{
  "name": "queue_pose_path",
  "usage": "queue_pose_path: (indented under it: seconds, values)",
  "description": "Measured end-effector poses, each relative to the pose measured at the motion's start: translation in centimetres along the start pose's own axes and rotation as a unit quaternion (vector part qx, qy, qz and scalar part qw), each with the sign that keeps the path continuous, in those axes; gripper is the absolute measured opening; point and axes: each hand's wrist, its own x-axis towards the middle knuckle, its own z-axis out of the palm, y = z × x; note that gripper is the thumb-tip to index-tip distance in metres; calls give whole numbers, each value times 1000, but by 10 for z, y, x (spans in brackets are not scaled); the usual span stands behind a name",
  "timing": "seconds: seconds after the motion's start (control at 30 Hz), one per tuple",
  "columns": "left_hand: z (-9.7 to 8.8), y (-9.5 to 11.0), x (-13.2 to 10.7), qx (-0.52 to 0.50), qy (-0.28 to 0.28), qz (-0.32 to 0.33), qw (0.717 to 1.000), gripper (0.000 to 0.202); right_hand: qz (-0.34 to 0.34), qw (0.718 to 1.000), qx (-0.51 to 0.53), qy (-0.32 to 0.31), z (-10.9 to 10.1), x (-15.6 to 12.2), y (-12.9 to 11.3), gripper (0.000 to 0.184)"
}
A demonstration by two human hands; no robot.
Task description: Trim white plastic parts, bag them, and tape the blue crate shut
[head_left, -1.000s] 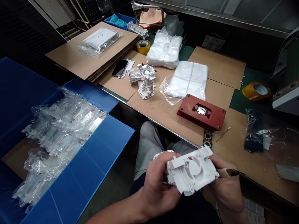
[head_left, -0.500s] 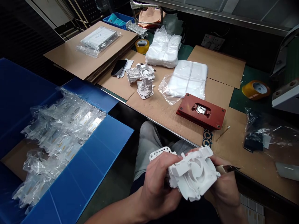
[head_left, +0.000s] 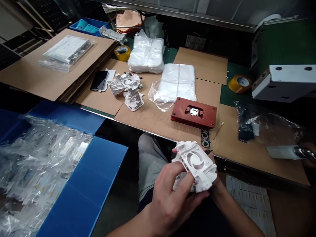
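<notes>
My left hand (head_left: 170,191) is closed on a white plastic fan housing (head_left: 196,161), its fingers wrapped over the near side. A round opening with curved slots faces up on this moulded part. My right hand (head_left: 218,187) supports the housing from the far right; most of its fingers are hidden behind the part. By that hand a slim, dark pointed tip (head_left: 209,151) sticks out, its kind unclear. Beyond, on the bench, stand similar white plastic housings (head_left: 128,87). A red fixture block (head_left: 180,113) holds a small white square piece (head_left: 194,112) in its recess.
At left, a blue box (head_left: 98,164) holds several bagged parts (head_left: 49,158). Cardboard sheets (head_left: 27,69), a phone (head_left: 98,80), stacked plastic bags (head_left: 176,82), tape rolls (head_left: 239,84) and a cotton swab (head_left: 218,130) lie on the bench. A green-and-white machine (head_left: 286,79) stands at right.
The view has swung right. In my hands the housing has turned, bringing its slotted opening upward, and my left fingers now lie across its near side.
</notes>
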Motion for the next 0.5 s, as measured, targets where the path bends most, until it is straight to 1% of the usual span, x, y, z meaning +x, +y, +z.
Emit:
queue_pose_path:
  seconds: [0.07, 0.1, 0.17, 0.3, 0.4, 0.5]
  values:
    - [1, 1, 2, 2, 3, 7, 1000, 36, 46, 997, 51, -26, 4, 4, -5, 40]
    - [1, 2, 2, 0, 5, 5, 1000, 36, 59, 995, 76, -27, 5, 5, -6, 39]
    - [0, 2, 3, -8, 5, -3, 1000, 39, 62, 993, 98, -16, 7, 5, -7, 38]
    - [-2, 2, 2, -11, 3, -19, 1000, 40, 63, 991, 114, -21, 9, 3, -6, 29]
    - [-4, 2, 1, -18, 0, -19, 1000, 40, 42, 993, 111, -27, 10, 0, -8, 35]
    - [-6, 2, 1, -27, 11, -7, 1000, 38, -10, 996, 83, -27, 10, -3, -12, 40]
